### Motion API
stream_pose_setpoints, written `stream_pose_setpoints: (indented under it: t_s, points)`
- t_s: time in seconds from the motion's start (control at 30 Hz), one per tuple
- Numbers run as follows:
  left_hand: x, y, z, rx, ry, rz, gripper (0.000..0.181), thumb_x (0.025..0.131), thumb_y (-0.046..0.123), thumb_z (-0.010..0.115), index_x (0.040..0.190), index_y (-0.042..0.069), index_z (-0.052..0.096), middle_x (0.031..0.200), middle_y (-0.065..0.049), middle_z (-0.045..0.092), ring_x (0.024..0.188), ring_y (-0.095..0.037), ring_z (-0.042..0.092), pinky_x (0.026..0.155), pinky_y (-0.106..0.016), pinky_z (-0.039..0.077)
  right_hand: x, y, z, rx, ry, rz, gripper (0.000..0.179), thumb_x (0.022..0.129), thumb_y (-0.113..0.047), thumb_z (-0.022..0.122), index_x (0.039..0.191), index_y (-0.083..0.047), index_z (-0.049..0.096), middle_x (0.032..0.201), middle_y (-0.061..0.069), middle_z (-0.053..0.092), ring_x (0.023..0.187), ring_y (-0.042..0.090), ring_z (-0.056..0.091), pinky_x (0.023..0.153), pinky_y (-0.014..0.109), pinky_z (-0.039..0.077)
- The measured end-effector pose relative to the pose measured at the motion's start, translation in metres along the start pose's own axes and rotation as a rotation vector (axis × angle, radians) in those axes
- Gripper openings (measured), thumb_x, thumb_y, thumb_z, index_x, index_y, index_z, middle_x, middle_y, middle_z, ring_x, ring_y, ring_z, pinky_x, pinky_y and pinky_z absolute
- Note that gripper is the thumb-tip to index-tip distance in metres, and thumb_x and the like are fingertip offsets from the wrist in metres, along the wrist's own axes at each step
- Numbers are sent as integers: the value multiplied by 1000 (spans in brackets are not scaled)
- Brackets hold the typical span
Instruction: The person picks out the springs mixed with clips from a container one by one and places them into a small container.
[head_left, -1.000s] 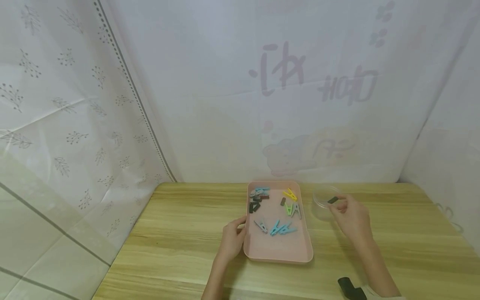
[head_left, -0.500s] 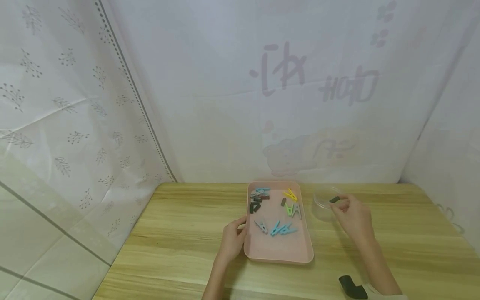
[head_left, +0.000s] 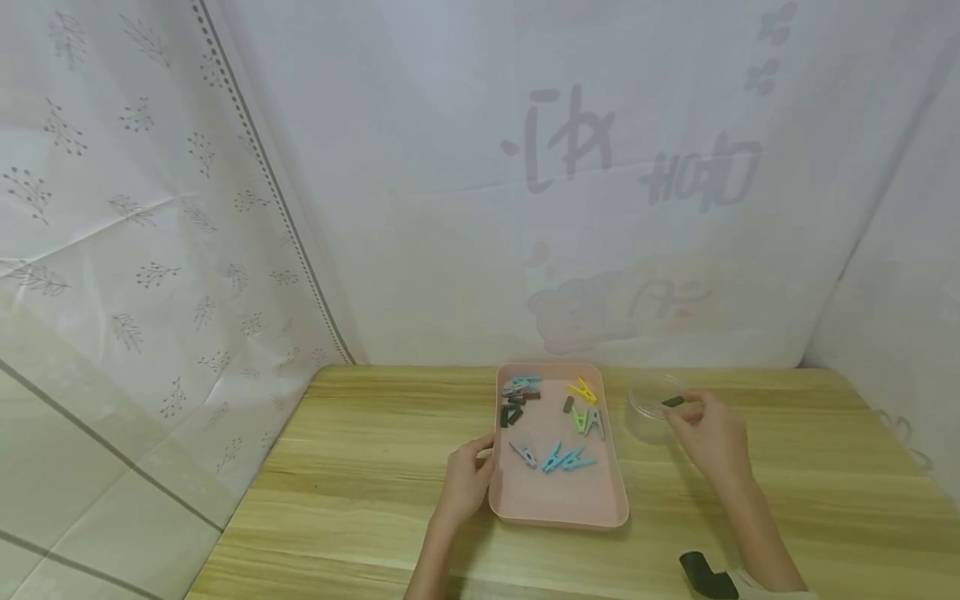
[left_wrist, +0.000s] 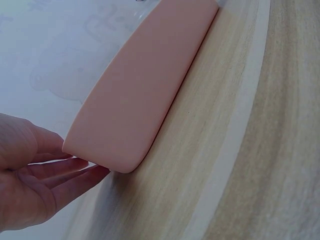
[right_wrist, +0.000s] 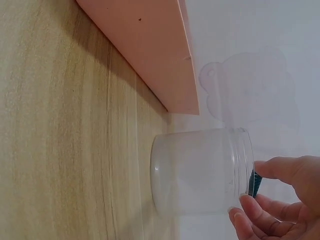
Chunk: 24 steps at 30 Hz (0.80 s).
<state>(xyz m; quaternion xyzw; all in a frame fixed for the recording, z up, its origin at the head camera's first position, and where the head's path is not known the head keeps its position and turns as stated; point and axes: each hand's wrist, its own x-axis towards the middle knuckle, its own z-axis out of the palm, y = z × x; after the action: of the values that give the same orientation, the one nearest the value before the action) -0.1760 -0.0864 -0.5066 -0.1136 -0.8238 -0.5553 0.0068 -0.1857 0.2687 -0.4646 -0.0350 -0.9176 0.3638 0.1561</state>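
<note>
At the mouth of a clear plastic jar [right_wrist: 200,170], my right hand [head_left: 708,437] pinches a small dark green, ridged piece [right_wrist: 255,183] between thumb and fingers. The piece [head_left: 672,402] overlaps the jar's rim in the head view. My left hand [head_left: 467,482] rests its fairly straight fingers against the outer left wall of a pink tray [head_left: 551,504]; the left wrist view shows these fingers [left_wrist: 80,182] at the tray's edge. In the tray lie blue clothespins [head_left: 562,457], grey clothespins [head_left: 523,454], a green clothespin [head_left: 580,419] and a yellow clothespin [head_left: 582,390].
Several small dark pieces [head_left: 512,412] are gathered at the tray's left side, and a single brown piece [head_left: 568,405] lies toward its right. The wooden table [head_left: 360,483] backs onto a printed white curtain [head_left: 450,250]. A black device [head_left: 708,575] sits by the right sleeve.
The dark piece has shifted slightly and turned a little in my right hand's pinch above the jar. My left hand stays at the tray, and the tray's contents look the same.
</note>
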Motion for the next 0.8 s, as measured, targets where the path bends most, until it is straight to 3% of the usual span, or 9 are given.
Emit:
stream_pose_setpoints:
  t_s: [0.23, 0.8]
  points:
    - [0, 1, 0, -3, 4, -7, 35, 103, -5, 57, 136, -16, 60, 134, -35, 64, 108, -51, 72, 86, -46, 66, -1, 1, 0, 12, -18, 55, 51, 104, -24, 67, 132, 17, 56, 104, 38, 71, 89, 52, 71, 67, 53, 64]
    - [1, 1, 1, 3, 7, -6, 35, 102, -7, 57, 136, -16, 61, 133, -35, 64, 107, -51, 73, 85, -47, 67, -1, -1, -1, -6, -14, 40, 49, 103, -22, 67, 131, 17, 57, 99, 35, 72, 92, 52, 70, 73, 60, 62]
